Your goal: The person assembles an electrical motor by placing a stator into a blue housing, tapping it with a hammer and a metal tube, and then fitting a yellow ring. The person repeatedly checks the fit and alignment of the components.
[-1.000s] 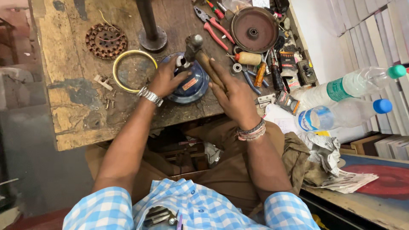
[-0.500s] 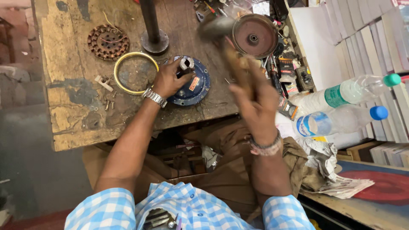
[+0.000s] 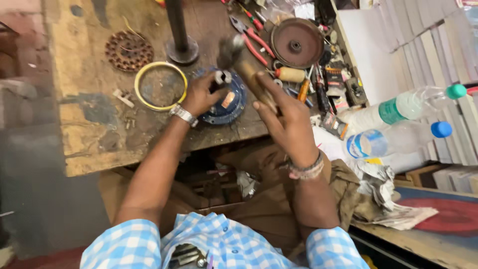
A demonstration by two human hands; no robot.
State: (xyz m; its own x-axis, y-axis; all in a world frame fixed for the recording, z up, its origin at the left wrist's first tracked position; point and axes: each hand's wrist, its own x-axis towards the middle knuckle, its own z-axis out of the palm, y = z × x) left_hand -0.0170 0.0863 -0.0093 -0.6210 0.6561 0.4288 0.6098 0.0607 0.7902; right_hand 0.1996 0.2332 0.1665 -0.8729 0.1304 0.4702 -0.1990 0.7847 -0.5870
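On the worn wooden workbench, a yellow ring, a black metal post and red-handled pliers surround the round blue metal housing. The left hand pinches a small metal socket piece on the housing. The right hand, raised just beside it, grips a wooden-handled hammer, its blurred head above the socket piece.

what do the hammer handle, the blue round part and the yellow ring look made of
Hammer handle: likely wood, tan and worn, gripped by the right hand. Blue round part: apparently painted metal, chipped and grimy, under the left hand. Yellow ring: thin band, plastic or brass; unclear.
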